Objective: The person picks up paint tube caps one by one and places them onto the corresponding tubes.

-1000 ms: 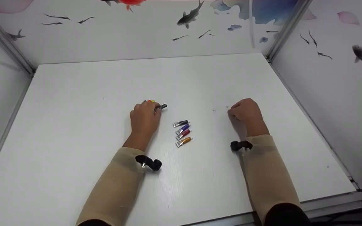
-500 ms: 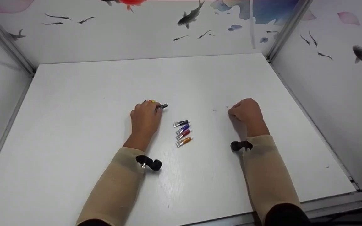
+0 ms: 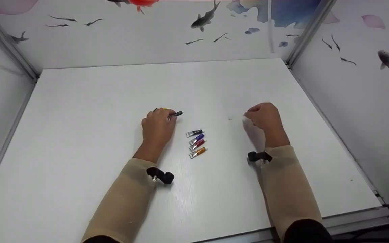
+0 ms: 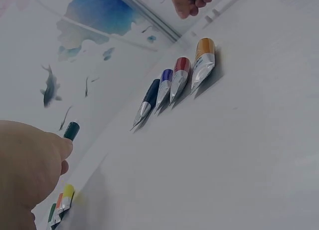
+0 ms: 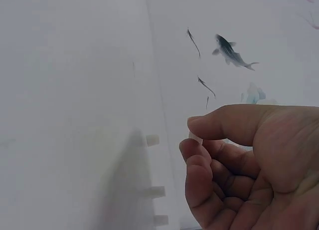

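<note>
My left hand (image 3: pixel 158 126) grips a dark paint tube (image 3: pixel 178 113), whose dark green end (image 4: pixel 72 130) sticks out past the thumb in the left wrist view. Close by that hand, partly hidden behind it, lie a yellow paint tube (image 4: pixel 68 191), an orange one (image 4: pixel 59 200) and a green one (image 4: pixel 52 211). Between thumb and forefinger my right hand (image 3: pixel 265 116) pinches a small white cap (image 5: pixel 195 137), mostly covered by the fingertips. Its other fingers are curled in.
Between the hands lies a column of tubes: black (image 3: pixel 194 133), purple (image 3: pixel 197 139), red (image 3: pixel 197 145) and ochre (image 3: pixel 198 153). Small white caps (image 5: pixel 154 191) lie on the table near the right hand. Printed panels (image 3: pixel 120 44) wall the white table (image 3: pixel 79 101) at back and sides.
My right hand has lifted slightly, with the small white cap now between its fingertips. The left hand has shifted a little to the right with its tube.
</note>
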Tool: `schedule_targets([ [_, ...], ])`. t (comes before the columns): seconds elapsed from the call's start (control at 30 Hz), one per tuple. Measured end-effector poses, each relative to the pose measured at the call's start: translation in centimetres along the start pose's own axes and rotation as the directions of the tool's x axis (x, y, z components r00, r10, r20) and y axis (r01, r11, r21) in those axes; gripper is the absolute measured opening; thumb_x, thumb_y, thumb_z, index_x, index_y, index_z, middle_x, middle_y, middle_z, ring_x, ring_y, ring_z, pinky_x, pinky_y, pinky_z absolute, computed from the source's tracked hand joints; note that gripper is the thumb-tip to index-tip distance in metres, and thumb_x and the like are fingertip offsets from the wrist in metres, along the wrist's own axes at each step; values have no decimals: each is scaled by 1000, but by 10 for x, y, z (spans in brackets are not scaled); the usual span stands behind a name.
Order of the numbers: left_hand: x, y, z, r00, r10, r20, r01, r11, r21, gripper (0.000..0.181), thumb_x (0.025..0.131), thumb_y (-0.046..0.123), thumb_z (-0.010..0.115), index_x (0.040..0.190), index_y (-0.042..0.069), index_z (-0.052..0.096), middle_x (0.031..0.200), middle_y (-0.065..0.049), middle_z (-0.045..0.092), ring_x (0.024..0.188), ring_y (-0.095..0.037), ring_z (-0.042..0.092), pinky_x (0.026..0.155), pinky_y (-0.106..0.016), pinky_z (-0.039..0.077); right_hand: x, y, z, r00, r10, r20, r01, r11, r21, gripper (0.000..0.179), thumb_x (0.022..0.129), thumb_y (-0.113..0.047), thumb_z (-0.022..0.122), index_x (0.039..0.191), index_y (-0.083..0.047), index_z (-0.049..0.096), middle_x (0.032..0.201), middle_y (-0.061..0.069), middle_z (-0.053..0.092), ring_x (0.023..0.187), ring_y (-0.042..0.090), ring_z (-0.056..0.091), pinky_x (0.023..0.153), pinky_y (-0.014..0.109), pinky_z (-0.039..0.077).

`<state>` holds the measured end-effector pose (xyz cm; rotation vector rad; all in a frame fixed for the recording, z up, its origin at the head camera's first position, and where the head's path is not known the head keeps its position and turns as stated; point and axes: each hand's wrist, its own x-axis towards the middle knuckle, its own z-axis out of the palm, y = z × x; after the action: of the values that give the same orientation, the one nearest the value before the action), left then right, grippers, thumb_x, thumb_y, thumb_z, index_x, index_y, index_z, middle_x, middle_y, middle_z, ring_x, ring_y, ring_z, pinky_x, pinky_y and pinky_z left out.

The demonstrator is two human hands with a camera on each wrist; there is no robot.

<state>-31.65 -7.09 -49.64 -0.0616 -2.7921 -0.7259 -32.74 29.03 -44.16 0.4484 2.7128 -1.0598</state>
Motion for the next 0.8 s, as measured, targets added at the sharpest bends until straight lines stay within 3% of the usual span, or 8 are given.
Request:
schedule_targets([
  [0.4, -2, 6, -7, 1000, 23, -20, -24, 998, -49, 24, 104, 35, 71, 125, 25, 76, 121, 3, 79, 110, -24, 68, 93, -46, 51, -10, -18, 0, 996, -90, -26, 92, 993, 79, 38, 103, -38, 69, 132, -15, 72, 130, 11, 73, 111, 26, 71, 92, 41, 56],
  [0.8, -6, 12, -13, 996, 70, -60, -74, 994, -81, 24, 104, 34, 71, 124, 24, 76, 121, 4, 78, 108, -23, 67, 90, -44, 51, -19, -34, 3, 992, -121, -30, 124, 983, 134, 35, 102, -35, 71, 131, -16, 73, 132, 9, 72, 113, 27, 72, 98, 44, 56],
])
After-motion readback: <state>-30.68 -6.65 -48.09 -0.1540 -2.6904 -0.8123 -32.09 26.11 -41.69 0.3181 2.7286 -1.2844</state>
